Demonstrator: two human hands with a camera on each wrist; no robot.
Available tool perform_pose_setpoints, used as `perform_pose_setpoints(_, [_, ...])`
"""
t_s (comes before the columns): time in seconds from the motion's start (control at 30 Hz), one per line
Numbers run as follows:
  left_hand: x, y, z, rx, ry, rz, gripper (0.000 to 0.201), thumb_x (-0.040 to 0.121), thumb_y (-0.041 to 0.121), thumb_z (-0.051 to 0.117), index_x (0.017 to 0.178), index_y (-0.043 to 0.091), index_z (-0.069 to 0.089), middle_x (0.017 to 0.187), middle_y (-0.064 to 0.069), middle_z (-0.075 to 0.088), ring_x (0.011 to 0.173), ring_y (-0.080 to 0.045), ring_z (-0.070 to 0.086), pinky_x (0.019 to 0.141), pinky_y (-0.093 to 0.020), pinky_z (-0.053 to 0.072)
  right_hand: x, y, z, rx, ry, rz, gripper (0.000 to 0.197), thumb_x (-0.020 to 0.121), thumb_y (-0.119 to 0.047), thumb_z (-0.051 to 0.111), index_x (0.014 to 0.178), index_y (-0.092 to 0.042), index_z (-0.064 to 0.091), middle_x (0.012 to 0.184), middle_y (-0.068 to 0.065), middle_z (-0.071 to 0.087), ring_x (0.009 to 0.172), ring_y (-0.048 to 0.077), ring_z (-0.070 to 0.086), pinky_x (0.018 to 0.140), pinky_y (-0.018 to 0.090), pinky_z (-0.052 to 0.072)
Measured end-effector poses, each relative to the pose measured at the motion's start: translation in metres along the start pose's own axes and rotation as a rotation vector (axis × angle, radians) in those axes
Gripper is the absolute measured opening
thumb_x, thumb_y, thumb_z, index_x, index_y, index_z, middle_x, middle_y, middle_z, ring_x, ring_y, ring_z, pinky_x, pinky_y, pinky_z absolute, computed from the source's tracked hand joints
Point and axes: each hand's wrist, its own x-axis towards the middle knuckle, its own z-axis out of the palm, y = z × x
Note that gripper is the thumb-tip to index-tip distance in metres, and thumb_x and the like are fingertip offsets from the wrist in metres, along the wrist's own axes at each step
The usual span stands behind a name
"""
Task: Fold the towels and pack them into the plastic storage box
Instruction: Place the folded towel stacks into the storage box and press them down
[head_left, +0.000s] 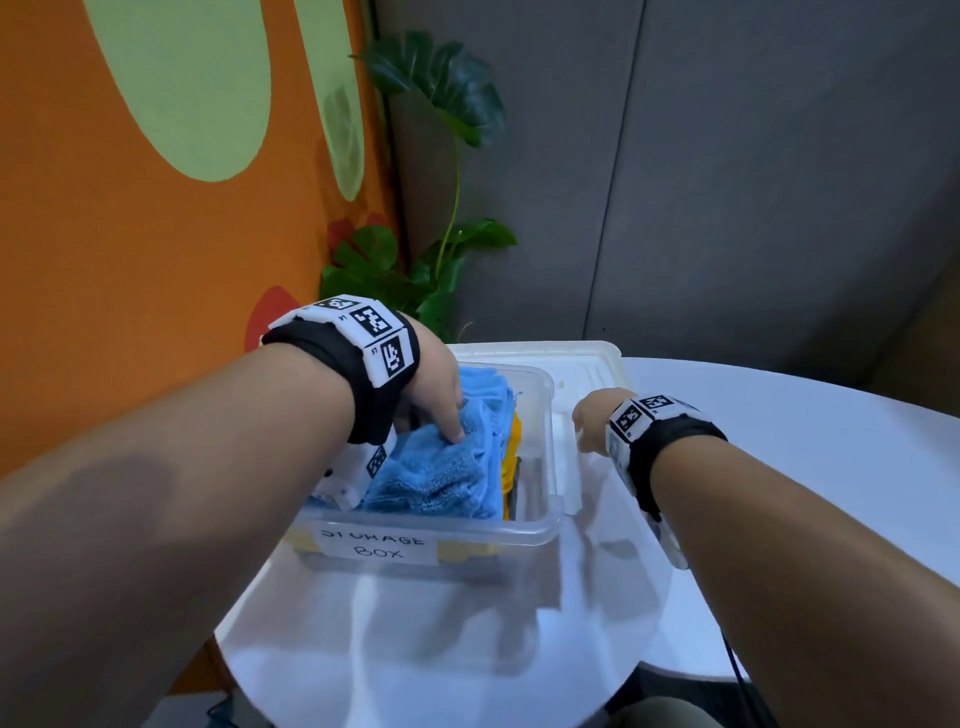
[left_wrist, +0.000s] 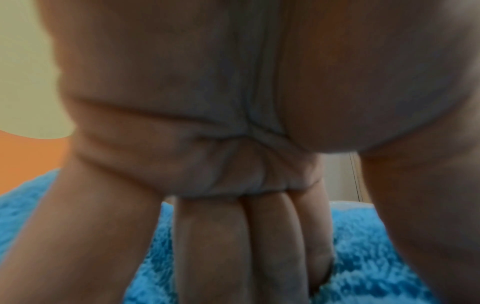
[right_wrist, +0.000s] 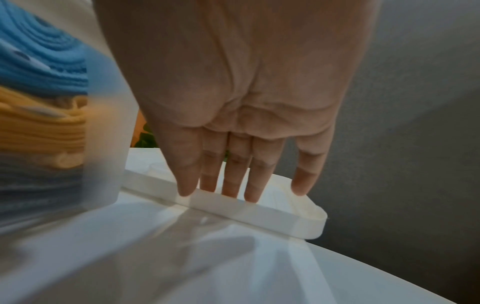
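1. Two hands were at work: the left hand (head_left: 435, 387) reached down into the plastic storage box (head_left: 545, 519), its straight fingers (left_wrist: 210, 246) pressing on the blue towels (head_left: 441, 467); nothing was curled round the cloth.
2. The right hand (head_left: 589, 421) hung over the white lid (right_wrist: 259, 211) beside the box, its grip loose, fingers (right_wrist: 231, 181) straight and spread, tips at the lid's near edge; whether they touched it was hard to tell through the blur.
3. Hidden parts: the left wrist view was mostly filled by palm, so little of the box showed there. A yellow towel (head_left: 514, 441) stood squeezed to the right of the blue ones, largely covered. Darker folds lay beneath, seen dimly through the box wall in the right wrist view.
4. The paper label (head_left: 376, 545) on the box front was blurred, reading roughly "STORAGE BOX".
5. The box and lid sat on a glossy white counter (head_left: 779, 467) with a rounded edge, near an orange wall (head_left: 130, 260), a grey wall and a leafy plant (head_left: 441, 104).
6. Open space remained inside the box along its right wall.
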Motion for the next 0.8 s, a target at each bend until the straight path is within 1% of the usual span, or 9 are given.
perform_pose_setpoints(0.13, [0.003, -0.001, 0.000, -0.047, -0.025, 0.011, 0.023, 0.088, 0.038, 0.067, 0.084, 0.015, 0.064, 0.064, 0.002, 0.061, 0.054, -0.013, 0.057, 0.061, -0.024, 0.049, 0.033, 0.002, 0.014, 0.019, 0.065, -0.044, 0.040, 0.033, -0.043, 0.069, 0.068, -0.031, 0.055, 0.085, -0.004, 0.063, 0.071, 0.030, 0.062, 0.070, 0.044, 0.052])
perform_pose_setpoints(0.2, [0.004, -0.002, 0.000, -0.071, -0.024, 0.007, 0.022, 0.087, 0.037, 0.068, 0.084, 0.015, 0.065, 0.060, 0.003, 0.062, 0.052, -0.013, 0.058, 0.058, -0.023, 0.048, 0.036, 0.004, 0.016, 0.012, 0.090, -0.052, 0.034, 0.037, -0.039, 0.069, 0.065, -0.027, 0.053, 0.085, -0.003, 0.062, 0.072, 0.030, 0.062, 0.071, 0.043, 0.053])
perform_pose_setpoints(0.33, [0.004, -0.001, 0.002, -0.090, -0.017, -0.002, 0.022, 0.088, 0.036, 0.068, 0.088, 0.014, 0.067, 0.063, 0.003, 0.065, 0.052, -0.012, 0.060, 0.055, -0.021, 0.049, -0.027, 0.007, 0.008, 0.002, 0.105, -0.095, 0.039, 0.045, -0.033, 0.072, 0.079, -0.027, 0.054, 0.080, -0.008, 0.062, 0.078, 0.025, 0.063, 0.073, 0.039, 0.055])
perform_pose_setpoints(0.43, [0.003, -0.001, 0.002, -0.081, -0.020, -0.001, 0.026, 0.088, 0.037, 0.067, 0.098, 0.013, 0.068, 0.076, 0.000, 0.067, 0.057, -0.013, 0.061, 0.061, -0.023, 0.051, -0.062, 0.014, 0.002, 0.019, 0.152, -0.098, 0.022, 0.057, -0.027, 0.064, 0.079, -0.027, 0.061, 0.085, -0.007, 0.066, 0.076, 0.023, 0.062, 0.073, 0.035, 0.049])
perform_pose_setpoints(0.5, [0.002, 0.000, 0.003, -0.067, -0.014, 0.003, 0.025, 0.088, 0.038, 0.067, 0.094, 0.014, 0.068, 0.073, 0.001, 0.066, 0.057, -0.013, 0.061, 0.064, -0.024, 0.051, -0.097, 0.016, -0.009, 0.049, 0.237, -0.097, 0.013, 0.064, -0.020, 0.059, 0.077, -0.024, 0.058, 0.084, -0.002, 0.063, 0.072, 0.024, 0.060, 0.072, 0.036, 0.050])
perform_pose_setpoints(0.6, [0.000, 0.002, 0.003, -0.003, 0.010, 0.003, 0.032, 0.087, 0.043, 0.066, 0.097, 0.013, 0.069, 0.074, 0.001, 0.064, 0.061, -0.014, 0.058, 0.074, -0.028, 0.052, -0.139, 0.024, -0.022, 0.152, 0.429, -0.093, 0.012, 0.080, -0.013, 0.054, 0.091, -0.017, 0.055, 0.087, 0.000, 0.049, 0.081, 0.026, 0.056, 0.078, 0.037, 0.051])
perform_pose_setpoints(0.67, [-0.003, 0.006, 0.004, 0.067, 0.022, -0.003, 0.036, 0.088, 0.047, 0.062, 0.100, 0.014, 0.069, 0.077, 0.001, 0.064, 0.065, -0.015, 0.058, 0.080, -0.030, 0.052, -0.158, 0.029, -0.032, 0.192, 0.499, -0.035, 0.017, 0.088, -0.011, 0.050, 0.105, -0.012, 0.052, 0.102, 0.005, 0.048, 0.098, 0.030, 0.054, 0.080, 0.034, 0.045])
perform_pose_setpoints(0.73, [-0.009, 0.011, 0.006, 0.171, 0.040, -0.001, 0.037, 0.091, 0.049, 0.056, 0.100, 0.014, 0.067, 0.077, 0.002, 0.061, 0.067, -0.014, 0.055, 0.078, -0.030, 0.048, -0.166, 0.031, -0.039, 0.205, 0.547, 0.032, 0.025, 0.091, -0.011, 0.049, 0.117, -0.008, 0.049, 0.119, 0.010, 0.047, 0.110, 0.032, 0.051, 0.083, 0.032, 0.041])
perform_pose_setpoints(0.8, [-0.014, 0.014, 0.009, 0.274, 0.076, 0.002, 0.038, 0.094, 0.049, 0.050, 0.106, 0.015, 0.064, 0.079, 0.004, 0.056, 0.069, -0.012, 0.050, 0.075, -0.029, 0.042, -0.174, 0.032, -0.045, 0.238, 0.591, 0.073, 0.030, 0.091, -0.008, 0.048, 0.121, -0.008, 0.046, 0.124, 0.011, 0.044, 0.112, 0.032, 0.049, 0.085, 0.032, 0.039])
